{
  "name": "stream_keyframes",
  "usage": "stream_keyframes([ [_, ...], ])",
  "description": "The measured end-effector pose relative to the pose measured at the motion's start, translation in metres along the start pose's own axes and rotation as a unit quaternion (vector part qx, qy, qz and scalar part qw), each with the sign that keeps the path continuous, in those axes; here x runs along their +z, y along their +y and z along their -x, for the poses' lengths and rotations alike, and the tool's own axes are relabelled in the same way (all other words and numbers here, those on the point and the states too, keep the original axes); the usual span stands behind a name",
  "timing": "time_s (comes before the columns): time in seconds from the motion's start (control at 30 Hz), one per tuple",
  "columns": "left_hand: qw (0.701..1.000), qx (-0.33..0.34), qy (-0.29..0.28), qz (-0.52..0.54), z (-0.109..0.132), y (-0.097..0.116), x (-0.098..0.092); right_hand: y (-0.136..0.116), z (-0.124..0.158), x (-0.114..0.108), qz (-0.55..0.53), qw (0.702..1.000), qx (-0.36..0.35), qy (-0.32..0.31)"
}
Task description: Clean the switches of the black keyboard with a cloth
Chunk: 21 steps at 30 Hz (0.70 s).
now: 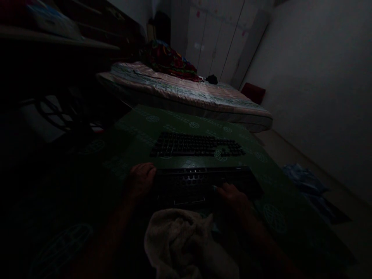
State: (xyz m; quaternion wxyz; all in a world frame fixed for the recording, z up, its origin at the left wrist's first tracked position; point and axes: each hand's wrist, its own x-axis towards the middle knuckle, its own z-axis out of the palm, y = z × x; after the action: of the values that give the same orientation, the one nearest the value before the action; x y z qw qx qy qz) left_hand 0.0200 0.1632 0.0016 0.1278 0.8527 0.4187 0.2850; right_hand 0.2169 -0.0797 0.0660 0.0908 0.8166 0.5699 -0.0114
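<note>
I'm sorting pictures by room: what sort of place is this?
Probably a dim bedroom: a patterned bed with a bundled colourful cloth on it, and what look like wardrobe doors behind.

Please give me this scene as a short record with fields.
Left hand: at the left end of the keyboard
Right hand: at the keyboard's right half; too dark to tell its grip
Keys: in rows beyond the keyboard
Cloth: crumpled, on the keyboard's near side
Table: green, globe prints
Bed: beyond the table
Light: dim
</note>
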Motion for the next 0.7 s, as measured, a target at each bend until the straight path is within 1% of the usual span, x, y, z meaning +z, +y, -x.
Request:
stream_keyframes([
  [0.13,1.0,-0.001,0.005,0.005,0.0004,0.0005,0.0012,0.0003,0.0048,0.003,0.0,1.0,-0.005,0.001],
  [0.27,1.0,0.006,0.013,0.009,0.0001,-0.0017,0.0039,-0.0014,0.0002,0.0029,0.01,0.999,0.024,0.031],
  [0.33,1.0,0.012,0.013,0.009,-0.0001,-0.0028,0.0045,-0.0041,-0.0021,0.0028,0.023,0.999,0.028,0.024],
  [0.47,1.0,0.015,0.016,0.012,0.0001,-0.0029,0.0043,-0.007,0.0023,0.0,0.027,0.999,-0.02,0.002],
  [0.5,1.0,0.015,0.017,0.012,0.0002,-0.0025,0.004,-0.007,0.0036,-0.0013,0.025,0.999,-0.023,0.001],
  [0.63,1.0,0.01,0.003,0.006,0.0004,0.0003,0.0018,-0.0078,0.002,-0.0048,0.026,1.0,0.013,0.007],
  [0.7,1.0,0.008,0.0,0.005,0.0006,0.0021,0.0004,-0.0086,0.0011,-0.0039,0.028,0.999,0.019,0.003],
])
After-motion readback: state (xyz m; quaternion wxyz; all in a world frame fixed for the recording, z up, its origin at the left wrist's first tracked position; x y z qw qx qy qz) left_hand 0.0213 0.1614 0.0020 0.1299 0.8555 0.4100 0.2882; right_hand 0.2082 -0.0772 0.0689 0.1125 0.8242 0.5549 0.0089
